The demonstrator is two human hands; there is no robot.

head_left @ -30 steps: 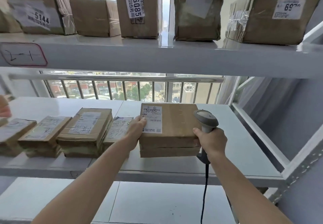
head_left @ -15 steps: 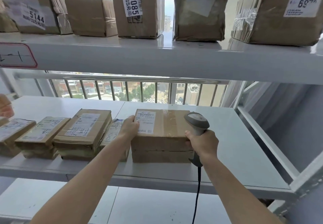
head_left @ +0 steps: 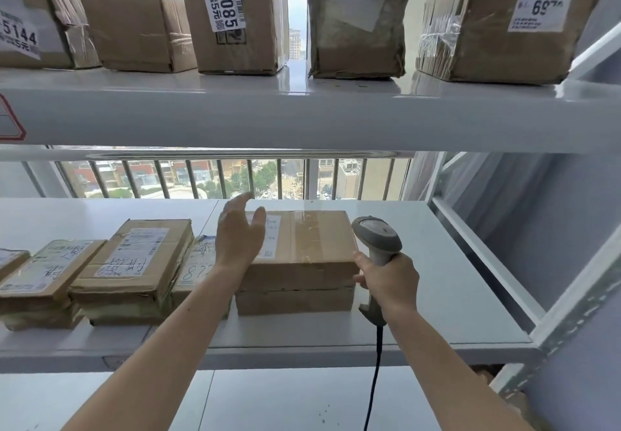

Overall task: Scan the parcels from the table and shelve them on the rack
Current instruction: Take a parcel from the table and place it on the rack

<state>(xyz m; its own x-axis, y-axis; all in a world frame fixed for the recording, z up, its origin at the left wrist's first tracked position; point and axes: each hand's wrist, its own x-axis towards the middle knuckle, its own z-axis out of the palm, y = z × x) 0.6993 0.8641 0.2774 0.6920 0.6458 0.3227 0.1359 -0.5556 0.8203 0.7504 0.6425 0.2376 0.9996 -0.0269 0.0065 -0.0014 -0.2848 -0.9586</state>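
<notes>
On the middle shelf (head_left: 437, 296) sits the parcel (head_left: 302, 256), left hand (head_left: 238, 235) spread loose above it, right hand (head_left: 389, 279) wrapped round the scanner (head_left: 378, 239), fingertips touching the box.

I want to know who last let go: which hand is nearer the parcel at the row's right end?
Right. The right hand, gripping the scanner, has fingers against the parcel's right end. The left hand hangs open above its left end, apparently clear.

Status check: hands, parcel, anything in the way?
Left hand open, off the parcel. Right hand grips the scanner, fingers touching the parcel's right end. Parcel sits on the middle shelf, beside a row of boxes. Nothing blocking.
</notes>
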